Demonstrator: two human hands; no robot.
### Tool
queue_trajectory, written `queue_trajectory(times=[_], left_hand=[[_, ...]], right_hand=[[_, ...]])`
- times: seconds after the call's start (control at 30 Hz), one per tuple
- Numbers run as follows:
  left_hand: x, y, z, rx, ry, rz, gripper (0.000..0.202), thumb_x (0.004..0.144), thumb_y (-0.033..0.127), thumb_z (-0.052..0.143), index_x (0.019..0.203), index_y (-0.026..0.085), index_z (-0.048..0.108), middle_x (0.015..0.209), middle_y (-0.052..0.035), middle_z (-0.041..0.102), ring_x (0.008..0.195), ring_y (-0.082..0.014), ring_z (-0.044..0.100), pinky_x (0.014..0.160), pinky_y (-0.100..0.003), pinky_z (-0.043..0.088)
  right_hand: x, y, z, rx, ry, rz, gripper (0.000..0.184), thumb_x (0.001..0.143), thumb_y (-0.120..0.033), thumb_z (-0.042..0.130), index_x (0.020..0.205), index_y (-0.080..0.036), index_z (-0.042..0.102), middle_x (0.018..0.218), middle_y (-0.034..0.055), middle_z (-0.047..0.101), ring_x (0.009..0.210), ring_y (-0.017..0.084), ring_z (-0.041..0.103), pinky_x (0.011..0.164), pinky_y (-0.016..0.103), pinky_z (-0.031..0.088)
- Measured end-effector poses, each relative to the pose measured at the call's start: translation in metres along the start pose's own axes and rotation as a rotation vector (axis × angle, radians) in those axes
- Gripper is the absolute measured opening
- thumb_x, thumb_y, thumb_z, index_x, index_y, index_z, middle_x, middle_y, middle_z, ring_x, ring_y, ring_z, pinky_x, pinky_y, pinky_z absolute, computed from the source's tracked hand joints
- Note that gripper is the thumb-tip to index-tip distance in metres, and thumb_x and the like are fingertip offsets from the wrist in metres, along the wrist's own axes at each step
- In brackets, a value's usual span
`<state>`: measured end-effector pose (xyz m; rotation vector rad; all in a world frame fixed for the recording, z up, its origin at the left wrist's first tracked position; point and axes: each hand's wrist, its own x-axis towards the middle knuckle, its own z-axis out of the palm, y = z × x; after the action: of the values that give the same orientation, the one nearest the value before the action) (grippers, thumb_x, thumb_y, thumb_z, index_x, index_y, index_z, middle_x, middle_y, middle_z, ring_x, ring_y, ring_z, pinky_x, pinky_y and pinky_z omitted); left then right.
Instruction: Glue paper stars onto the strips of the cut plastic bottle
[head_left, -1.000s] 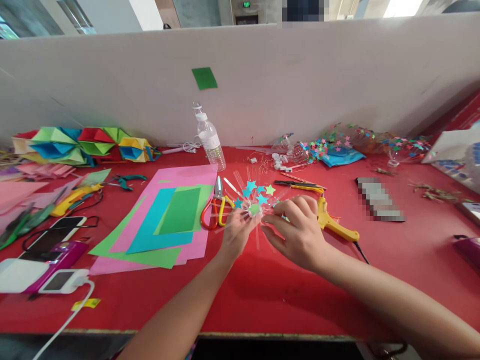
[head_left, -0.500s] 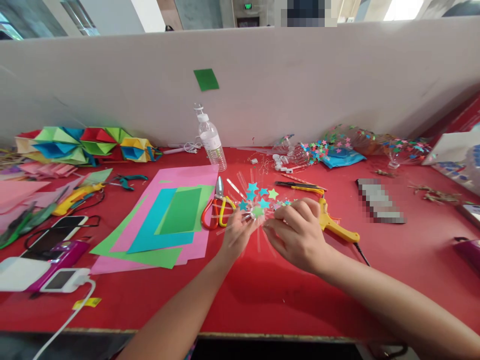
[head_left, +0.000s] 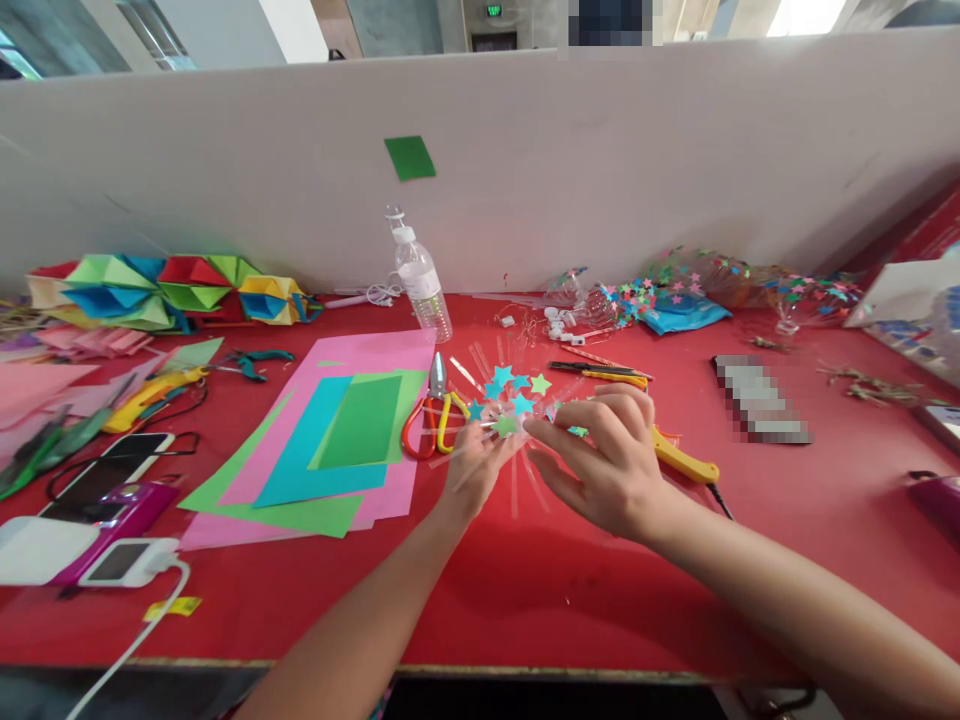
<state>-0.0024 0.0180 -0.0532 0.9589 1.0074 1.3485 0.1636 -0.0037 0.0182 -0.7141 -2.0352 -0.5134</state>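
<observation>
My left hand (head_left: 478, 465) is closed around a cut plastic bottle (head_left: 466, 372) whose clear strips splay outward like a flower. Blue and green paper stars (head_left: 521, 403) sit on the strips around its middle. The fingers of my right hand (head_left: 600, 460) are apart, with the index fingertip at the right side of the bottle's centre. Whether that fingertip touches a star or strip is hard to make out. Just left of the bottle lie pliers (head_left: 437, 405) with one red and one yellow handle. A yellow glue gun (head_left: 684, 457) lies behind my right hand, partly hidden.
Coloured paper sheets (head_left: 360, 420) lie left of the pliers. Behind stands a water bottle (head_left: 424, 285) against the white partition (head_left: 525, 170). A box cutter (head_left: 600, 372) and blue packet (head_left: 686, 315) lie right. Phones, a power bank (head_left: 131, 560) and folded paper shapes (head_left: 187, 285) fill the left.
My right hand's fingers have parted from a pinch, and its index finger now reaches over the bottle's centre. The left hand with the bottle has shifted slightly left.
</observation>
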Motion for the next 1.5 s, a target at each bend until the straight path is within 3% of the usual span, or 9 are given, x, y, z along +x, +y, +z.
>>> queue_trajectory(times=[0.17, 0.37, 0.53, 0.67, 0.83, 1.0, 1.13, 1.33, 1.5], left_hand=[[0.0, -0.001, 0.0, 0.042, 0.003, 0.005, 0.033, 0.06, 0.024, 0.081, 0.084, 0.018, 0.06, 0.074, 0.0001, 0.067, 0.078, -0.0174, 0.067, 0.077, -0.028, 0.053], [0.001, -0.002, -0.001, -0.007, -0.041, -0.015, 0.032, 0.062, 0.028, 0.08, 0.082, 0.018, 0.058, 0.08, -0.0022, 0.068, 0.083, -0.0192, 0.067, 0.081, -0.031, 0.052], [0.0, 0.0, 0.001, 0.001, 0.034, -0.034, 0.037, 0.057, 0.025, 0.083, 0.084, 0.018, 0.058, 0.074, 0.0003, 0.066, 0.084, -0.0201, 0.067, 0.083, -0.032, 0.051], [-0.001, 0.0, 0.001, 0.015, 0.024, -0.036, 0.038, 0.057, 0.025, 0.084, 0.085, 0.018, 0.059, 0.077, -0.0011, 0.068, 0.084, -0.0208, 0.067, 0.081, -0.032, 0.052], [-0.001, 0.001, 0.001, 0.01, 0.023, -0.026, 0.038, 0.06, 0.028, 0.082, 0.088, 0.018, 0.059, 0.084, -0.0035, 0.07, 0.088, -0.0221, 0.068, 0.084, -0.034, 0.053], [0.0, -0.001, 0.0, -0.002, 0.03, 0.018, 0.039, 0.064, 0.028, 0.08, 0.094, 0.017, 0.059, 0.092, -0.0055, 0.072, 0.091, -0.0217, 0.069, 0.087, -0.035, 0.053], [-0.001, -0.003, 0.001, -0.007, 0.021, -0.002, 0.04, 0.06, 0.029, 0.083, 0.091, 0.017, 0.059, 0.089, -0.0057, 0.072, 0.09, -0.0238, 0.069, 0.082, -0.034, 0.054], [-0.003, 0.0, 0.003, 0.002, 0.072, -0.033, 0.045, 0.055, 0.031, 0.086, 0.091, 0.018, 0.061, 0.082, -0.0039, 0.071, 0.083, -0.0225, 0.069, 0.075, -0.031, 0.053], [-0.002, -0.003, 0.004, -0.024, 0.045, -0.022, 0.041, 0.056, 0.03, 0.085, 0.086, 0.018, 0.06, 0.081, -0.0034, 0.07, 0.085, -0.0219, 0.068, 0.076, -0.03, 0.053]], right_hand=[[-0.002, -0.002, 0.004, -0.054, 0.0, -0.004, 0.019, 0.085, -0.027, 0.068, 0.102, -0.019, 0.065, 0.085, 0.0018, 0.064, 0.084, 0.017, 0.047, 0.091, 0.037, 0.039], [-0.004, -0.005, 0.006, -0.011, -0.004, -0.03, 0.012, 0.083, -0.018, 0.069, 0.094, -0.022, 0.065, 0.084, 0.0, 0.064, 0.083, 0.016, 0.048, 0.091, 0.035, 0.039], [-0.006, -0.006, 0.007, 0.061, 0.0, 0.004, 0.009, 0.085, -0.014, 0.064, 0.088, -0.022, 0.065, 0.08, -0.0015, 0.064, 0.077, 0.014, 0.049, 0.086, 0.034, 0.04], [-0.008, -0.004, 0.007, 0.09, 0.016, -0.005, 0.01, 0.083, -0.011, 0.065, 0.086, -0.021, 0.065, 0.078, -0.0015, 0.064, 0.076, 0.014, 0.049, 0.084, 0.035, 0.04], [-0.006, -0.002, 0.004, 0.055, -0.019, 0.02, 0.012, 0.083, -0.022, 0.067, 0.094, -0.02, 0.064, 0.086, 0.0014, 0.065, 0.08, 0.016, 0.049, 0.083, 0.036, 0.039], [-0.004, -0.002, 0.005, 0.024, -0.043, 0.052, 0.009, 0.082, -0.026, 0.065, 0.077, -0.02, 0.063, 0.079, 0.0018, 0.061, 0.076, 0.017, 0.043, 0.081, 0.036, 0.035], [-0.007, -0.005, 0.012, -0.027, -0.095, 0.052, 0.008, 0.087, -0.027, 0.062, 0.09, -0.021, 0.067, 0.08, 0.001, 0.061, 0.077, 0.017, 0.044, 0.082, 0.035, 0.033], [-0.011, -0.004, 0.015, -0.058, -0.064, 0.056, 0.01, 0.086, -0.03, 0.065, 0.082, -0.022, 0.067, 0.076, 0.0005, 0.059, 0.075, 0.017, 0.043, 0.082, 0.036, 0.032], [-0.009, -0.003, 0.015, -0.065, -0.075, 0.086, 0.01, 0.087, -0.031, 0.064, 0.085, -0.021, 0.067, 0.079, 0.0015, 0.06, 0.078, 0.018, 0.044, 0.082, 0.036, 0.033]])
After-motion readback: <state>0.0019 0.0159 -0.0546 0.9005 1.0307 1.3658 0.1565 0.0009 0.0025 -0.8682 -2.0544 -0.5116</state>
